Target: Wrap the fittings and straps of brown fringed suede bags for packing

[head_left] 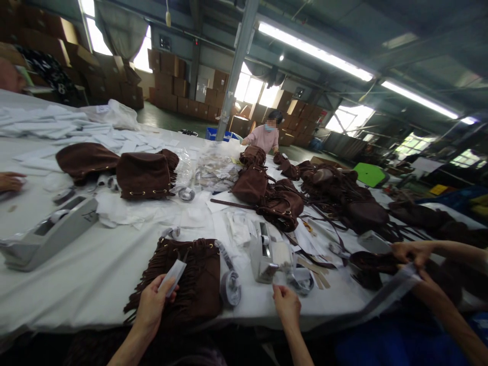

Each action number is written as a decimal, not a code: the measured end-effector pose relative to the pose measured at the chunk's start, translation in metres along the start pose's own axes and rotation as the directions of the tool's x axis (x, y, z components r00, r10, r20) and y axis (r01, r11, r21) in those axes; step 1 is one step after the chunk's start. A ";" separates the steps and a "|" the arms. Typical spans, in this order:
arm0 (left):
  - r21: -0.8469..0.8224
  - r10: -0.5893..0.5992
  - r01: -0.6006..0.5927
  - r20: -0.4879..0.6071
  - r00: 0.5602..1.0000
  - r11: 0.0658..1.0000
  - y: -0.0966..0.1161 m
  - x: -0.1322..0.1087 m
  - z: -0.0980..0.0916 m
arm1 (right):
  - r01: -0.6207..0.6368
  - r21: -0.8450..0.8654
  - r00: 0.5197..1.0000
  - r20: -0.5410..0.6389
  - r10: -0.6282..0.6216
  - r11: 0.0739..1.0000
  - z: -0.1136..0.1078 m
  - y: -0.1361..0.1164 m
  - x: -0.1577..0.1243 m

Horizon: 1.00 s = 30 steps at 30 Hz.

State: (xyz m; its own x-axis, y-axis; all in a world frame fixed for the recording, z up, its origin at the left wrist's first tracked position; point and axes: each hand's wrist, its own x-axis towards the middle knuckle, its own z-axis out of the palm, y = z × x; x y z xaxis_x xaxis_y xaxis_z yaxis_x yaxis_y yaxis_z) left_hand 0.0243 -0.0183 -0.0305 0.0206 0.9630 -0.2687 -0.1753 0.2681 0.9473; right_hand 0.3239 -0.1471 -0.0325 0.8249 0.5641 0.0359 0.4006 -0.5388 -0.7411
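My left hand (152, 304) is closed on a small white paper strip (173, 276), held over a brown fringed suede bag (190, 282) lying flat at the table's near edge. My right hand (286, 304) is closed in a pinch just in front of a grey tape dispenser (267, 254); what it pinches is too small to make out. A roll of grey tape (231, 288) lies between my hands, beside the bag.
A white-covered table (95, 269) carries several brown bags, white paper sheets and a second tape dispenser (49, 234) at the left. A co-worker's hands (414, 254) at the right hold a strip. Another person (267, 134) stands at the far side. Cardboard boxes line the back.
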 end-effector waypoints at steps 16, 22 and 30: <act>0.325 0.263 -0.244 -0.017 0.965 0.914 -0.001 -0.017 -0.040 | 0.306 0.483 0.484 0.662 -0.571 0.820 0.116 -0.177 -0.105; 0.346 0.297 -0.268 -0.033 0.954 0.899 0.001 -0.019 -0.039 | 0.348 0.298 0.607 0.650 -0.456 0.889 0.147 -0.170 -0.100; 0.302 0.356 -0.331 -0.029 0.934 0.894 -0.001 -0.024 -0.037 | 0.226 0.221 0.619 0.719 -0.315 0.949 0.164 -0.171 -0.093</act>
State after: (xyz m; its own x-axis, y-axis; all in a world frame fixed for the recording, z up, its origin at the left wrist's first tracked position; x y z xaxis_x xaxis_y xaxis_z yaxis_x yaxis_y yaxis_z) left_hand -0.0129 -0.0430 -0.0316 -0.0715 0.9941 0.0810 0.1333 -0.0709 0.9885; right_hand 0.1134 -0.0046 -0.0193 0.0981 0.9691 -0.2264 0.4782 -0.2454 -0.8433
